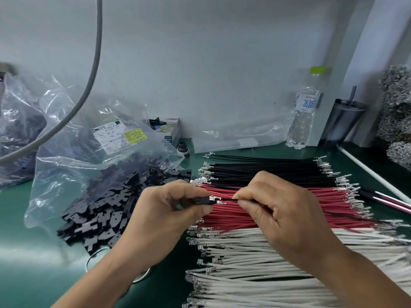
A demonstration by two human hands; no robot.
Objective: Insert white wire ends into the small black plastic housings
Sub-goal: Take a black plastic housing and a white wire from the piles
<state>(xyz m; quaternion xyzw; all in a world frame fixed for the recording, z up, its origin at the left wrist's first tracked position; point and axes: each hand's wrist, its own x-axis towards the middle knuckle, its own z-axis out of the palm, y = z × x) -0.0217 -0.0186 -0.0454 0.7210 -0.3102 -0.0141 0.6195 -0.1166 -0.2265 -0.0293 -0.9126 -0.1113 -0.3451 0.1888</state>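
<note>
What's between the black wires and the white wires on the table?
A row of red wires lies between the black wires and white wires, shown in the head view.

bright, even light | edges bowed, blurred | glare on plastic bag (73, 121)

Your left hand (169, 210) is hiding most of the small black housing (201, 200), so you cannot tell how far the metal tips are going in. Your right hand (282, 210) is covering the wire it is pinching. The white wires (255, 274) are running off the picture's right and bottom edges. The bag label (112, 138) is looking too blurry to read.
</note>
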